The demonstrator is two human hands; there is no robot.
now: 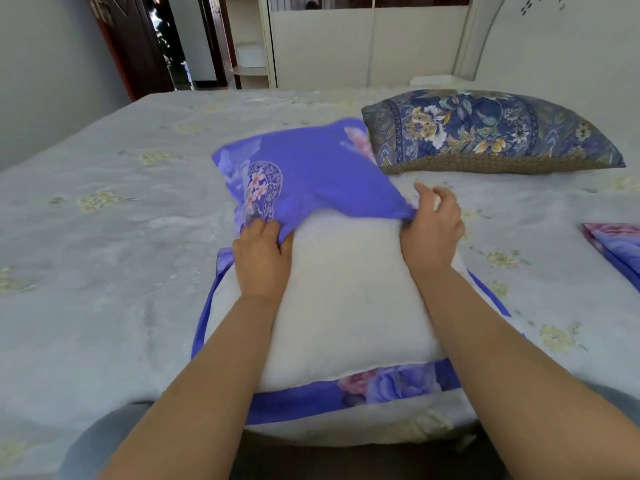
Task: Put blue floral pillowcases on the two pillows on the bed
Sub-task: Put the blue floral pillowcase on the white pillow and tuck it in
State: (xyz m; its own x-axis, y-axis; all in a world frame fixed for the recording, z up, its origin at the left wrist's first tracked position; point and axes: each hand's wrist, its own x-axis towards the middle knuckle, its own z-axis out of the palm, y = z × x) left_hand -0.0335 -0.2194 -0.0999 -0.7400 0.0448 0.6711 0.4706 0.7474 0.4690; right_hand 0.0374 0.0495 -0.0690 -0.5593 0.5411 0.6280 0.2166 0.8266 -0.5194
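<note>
Pillowcase [304, 168] is lying half-drawn over the white pillow [346, 289] on the bed [104, 237]; left hand [263, 261] and right hand [433, 230] are pinching its open edge. Second pillow [485, 129] and folded pillowcase [616, 244] are waiting.

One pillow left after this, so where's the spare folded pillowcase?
The folded pillowcase lies on the bedspread at the far right edge, right of the right hand.

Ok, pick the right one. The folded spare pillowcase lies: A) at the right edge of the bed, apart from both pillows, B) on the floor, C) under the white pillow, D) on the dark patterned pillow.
A: the folded spare pillowcase lies flat on the bed cover at the right edge, clear of the white pillow and the dark patterned pillow.
</note>
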